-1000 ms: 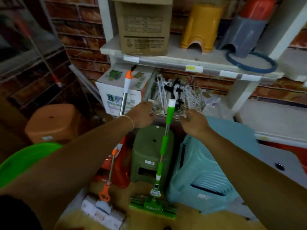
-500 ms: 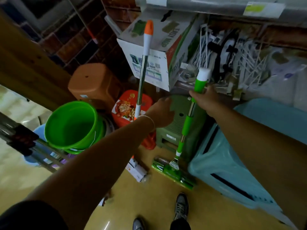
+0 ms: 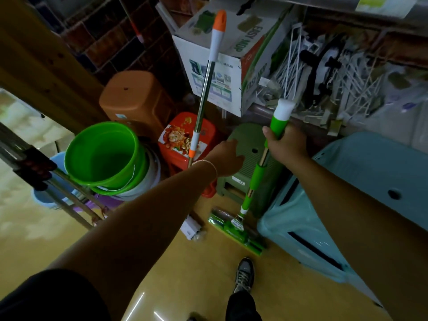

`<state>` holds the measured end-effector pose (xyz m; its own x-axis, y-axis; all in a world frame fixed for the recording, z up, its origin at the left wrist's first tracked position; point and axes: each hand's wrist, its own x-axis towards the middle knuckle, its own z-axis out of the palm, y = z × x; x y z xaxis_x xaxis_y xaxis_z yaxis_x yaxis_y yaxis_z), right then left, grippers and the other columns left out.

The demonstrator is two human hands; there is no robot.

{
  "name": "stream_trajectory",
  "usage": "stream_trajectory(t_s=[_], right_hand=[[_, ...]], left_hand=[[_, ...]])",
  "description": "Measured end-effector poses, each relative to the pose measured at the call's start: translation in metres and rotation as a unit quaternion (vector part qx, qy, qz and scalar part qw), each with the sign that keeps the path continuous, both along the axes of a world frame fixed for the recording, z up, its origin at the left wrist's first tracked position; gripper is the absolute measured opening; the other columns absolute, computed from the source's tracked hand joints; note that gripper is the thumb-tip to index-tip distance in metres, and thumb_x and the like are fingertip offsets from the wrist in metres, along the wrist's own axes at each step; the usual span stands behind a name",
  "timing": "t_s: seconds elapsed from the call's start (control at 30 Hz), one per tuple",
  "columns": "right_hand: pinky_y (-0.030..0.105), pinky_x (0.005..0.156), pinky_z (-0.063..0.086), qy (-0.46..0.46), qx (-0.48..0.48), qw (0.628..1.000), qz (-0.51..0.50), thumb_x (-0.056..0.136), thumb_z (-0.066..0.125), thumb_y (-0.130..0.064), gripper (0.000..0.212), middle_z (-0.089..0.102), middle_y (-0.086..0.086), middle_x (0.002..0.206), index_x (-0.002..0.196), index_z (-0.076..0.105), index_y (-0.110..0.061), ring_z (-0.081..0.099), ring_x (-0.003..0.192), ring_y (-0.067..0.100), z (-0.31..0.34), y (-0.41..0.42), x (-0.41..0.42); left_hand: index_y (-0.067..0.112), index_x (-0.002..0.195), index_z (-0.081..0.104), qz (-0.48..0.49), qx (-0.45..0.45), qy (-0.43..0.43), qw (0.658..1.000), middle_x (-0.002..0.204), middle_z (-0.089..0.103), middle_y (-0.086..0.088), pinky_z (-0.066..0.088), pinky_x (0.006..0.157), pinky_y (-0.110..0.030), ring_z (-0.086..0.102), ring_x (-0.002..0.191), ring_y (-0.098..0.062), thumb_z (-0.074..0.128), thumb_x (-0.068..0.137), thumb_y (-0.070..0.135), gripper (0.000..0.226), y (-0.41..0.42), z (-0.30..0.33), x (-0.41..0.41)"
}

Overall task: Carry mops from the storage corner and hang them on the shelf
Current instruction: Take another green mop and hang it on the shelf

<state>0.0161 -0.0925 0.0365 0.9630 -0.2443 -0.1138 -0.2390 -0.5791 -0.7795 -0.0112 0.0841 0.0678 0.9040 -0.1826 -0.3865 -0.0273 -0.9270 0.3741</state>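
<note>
A green mop (image 3: 257, 174) stands upright, its flat green head (image 3: 236, 230) on the yellow floor. My right hand (image 3: 286, 144) is closed around its green grip just below the white cap. An orange-and-white mop (image 3: 206, 86) leans against a cardboard mop box (image 3: 222, 63); its lower end is hidden behind my left arm. My left hand (image 3: 225, 156) hovers between the two handles, fingers loosely apart, holding nothing. The shelf edge (image 3: 347, 3) runs along the top right.
Stools crowd the corner: brown (image 3: 132, 98), red (image 3: 183, 140), olive green (image 3: 247, 140). Stacked green buckets (image 3: 104, 156) sit at left beside a metal rack (image 3: 46, 181). A teal plastic crate (image 3: 361, 186) stands at right. White hangers (image 3: 347, 77) fill the lower shelf. My shoe (image 3: 243, 274) is below.
The camera tilted down towards the floor. My right hand went from reaching beside the green mop to closing around its grip. My left hand stays empty near the orange mop.
</note>
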Motion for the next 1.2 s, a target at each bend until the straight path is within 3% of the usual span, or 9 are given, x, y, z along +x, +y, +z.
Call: stream_trajectory(t_s=[0.13,0.27,0.47,0.67,0.77,0.9,0.97,1.07,1.2], right_hand=[[0.023,0.066,0.033,-0.030,-0.005,1.000,0.007,0.091,0.065,-0.045,0.038,0.058,0.003,0.076,0.089,0.063,-0.007,0.052,0.074,0.018,0.008,0.013,-0.047],[0.019,0.059,0.026,-0.053,0.013,0.998,0.018,0.092,0.066,-0.039,0.031,0.050,-0.007,0.062,0.081,0.055,-0.013,0.049,0.071,0.015,0.019,0.046,-0.104],[0.025,0.058,0.029,-0.059,0.014,0.997,0.045,0.094,0.062,-0.040,0.036,0.046,-0.007,0.056,0.074,0.049,-0.013,0.057,0.066,0.025,0.012,0.089,-0.190],[0.026,0.067,0.034,-0.038,0.009,0.995,0.093,0.097,0.059,-0.034,0.029,0.054,-0.001,0.067,0.083,0.052,-0.009,0.065,0.085,0.032,0.025,0.138,-0.258],[0.028,0.076,0.038,-0.056,0.015,0.989,0.135,0.097,0.058,-0.036,0.025,0.063,0.008,0.088,0.098,0.055,-0.010,0.063,0.093,0.029,0.058,0.168,-0.277],[0.029,0.074,0.037,-0.097,-0.009,0.972,0.214,0.098,0.056,-0.039,0.026,0.055,0.005,0.088,0.100,0.052,-0.013,0.061,0.093,0.031,0.119,0.207,-0.282],[0.029,0.072,0.039,-0.118,-0.015,0.959,0.258,0.098,0.055,-0.041,0.032,0.055,0.006,0.088,0.104,0.055,-0.010,0.061,0.090,0.031,0.150,0.222,-0.284],[0.025,0.059,0.035,-0.132,-0.034,0.941,0.311,0.099,0.054,-0.042,0.025,0.050,-0.004,0.075,0.090,0.051,-0.018,0.052,0.068,0.012,0.191,0.237,-0.290],[0.030,0.060,0.039,-0.150,-0.026,0.917,0.369,0.097,0.053,-0.046,0.031,0.060,0.000,0.074,0.079,0.049,-0.022,0.059,0.074,0.022,0.224,0.259,-0.301]], left_hand=[[0.004,0.145,0.034,-0.004,0.005,-0.005,1.000,0.140,0.050,-0.018,0.040,0.099,-0.033,0.050,0.126,-0.031,0.049,0.099,0.033,0.057,0.013,0.000,-0.030],[0.006,0.132,0.046,-0.009,0.006,-0.009,1.000,0.115,0.062,-0.014,0.040,0.085,-0.030,0.060,0.108,-0.029,0.048,0.098,0.034,0.044,0.033,0.002,-0.063],[0.009,0.127,0.053,0.009,-0.034,0.040,0.999,0.119,0.063,-0.013,0.050,0.087,-0.035,0.062,0.108,-0.033,0.055,0.090,0.033,0.044,0.087,0.005,-0.131],[0.006,0.123,0.054,0.008,-0.072,0.024,0.997,0.117,0.063,-0.013,0.050,0.086,-0.034,0.062,0.108,-0.032,0.060,0.090,0.025,0.038,0.152,0.029,-0.227],[0.007,0.125,0.054,0.003,-0.086,-0.008,0.996,0.118,0.064,-0.015,0.050,0.091,-0.039,0.062,0.106,-0.033,0.059,0.089,0.020,0.039,0.180,0.041,-0.259],[0.011,0.118,0.055,0.007,-0.104,-0.018,0.994,0.108,0.067,-0.011,0.054,0.076,-0.037,0.066,0.090,-0.027,0.060,0.089,0.021,0.030,0.200,0.067,-0.282],[0.011,0.115,0.056,0.001,-0.119,-0.030,0.992,0.105,0.067,-0.010,0.054,0.078,-0.039,0.065,0.087,-0.025,0.063,0.089,0.025,0.030,0.205,0.082,-0.289],[0.027,0.112,0.056,0.016,-0.177,-0.042,0.983,0.101,0.069,0.001,0.054,0.082,-0.036,0.066,0.091,-0.019,0.071,0.080,0.035,0.036,0.214,0.101,-0.300],[0.028,0.107,0.058,0.045,-0.191,-0.047,0.979,0.105,0.068,0.002,0.055,0.087,-0.043,0.066,0.097,-0.018,0.071,0.077,0.039,0.035,0.223,0.127,-0.319]])
